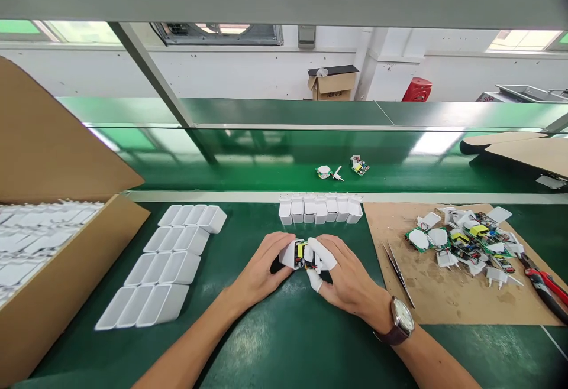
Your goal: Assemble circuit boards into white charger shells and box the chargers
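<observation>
In the middle of the bench, my left hand [267,266] grips a white plastic housing [287,254] from the left side. My right hand [348,274], with white finger cots on the thumb and a finger, is closed on a small circuit board [302,252] with a yellow part. The board sits at the housing's open right end; how deep it reaches inside is hidden by my fingers. Just beyond my hands stands a row of small white plastic cases [320,208]. To the left, larger open white housings [162,259] lie in several rows.
On the right, a brown board [426,306] carries tweezers [398,274], a pile of circuit boards and white plugs [470,241], and red-black pliers [545,282]. A cardboard box [89,247] of white parts borders the left. Loose boards [359,165] lie on the green belt [248,167] beyond.
</observation>
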Motion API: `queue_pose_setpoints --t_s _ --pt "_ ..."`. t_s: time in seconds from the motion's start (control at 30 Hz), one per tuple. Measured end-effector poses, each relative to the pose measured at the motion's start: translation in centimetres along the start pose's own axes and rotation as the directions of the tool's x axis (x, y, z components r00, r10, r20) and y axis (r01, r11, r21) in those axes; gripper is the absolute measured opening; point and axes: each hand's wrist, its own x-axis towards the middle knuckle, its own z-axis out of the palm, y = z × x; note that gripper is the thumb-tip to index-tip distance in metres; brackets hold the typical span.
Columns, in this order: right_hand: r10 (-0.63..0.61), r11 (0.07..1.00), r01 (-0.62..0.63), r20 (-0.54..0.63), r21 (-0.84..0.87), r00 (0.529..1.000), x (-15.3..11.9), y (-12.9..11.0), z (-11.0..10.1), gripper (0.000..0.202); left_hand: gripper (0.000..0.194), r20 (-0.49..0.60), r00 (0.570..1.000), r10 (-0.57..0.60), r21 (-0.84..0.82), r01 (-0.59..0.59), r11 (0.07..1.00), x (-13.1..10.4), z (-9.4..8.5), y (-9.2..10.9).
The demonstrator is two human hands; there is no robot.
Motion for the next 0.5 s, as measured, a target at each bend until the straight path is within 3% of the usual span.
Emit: queue_pose_setpoints --t_s 0.5 --pt "0.013 1.000 -0.013 -0.004 0.020 1.000 0.00 0.41 0.06 0.074 0.057 0.011 1.000 -0.023 -0.011 0.023 1.000 0.02 -0.03 0.16"
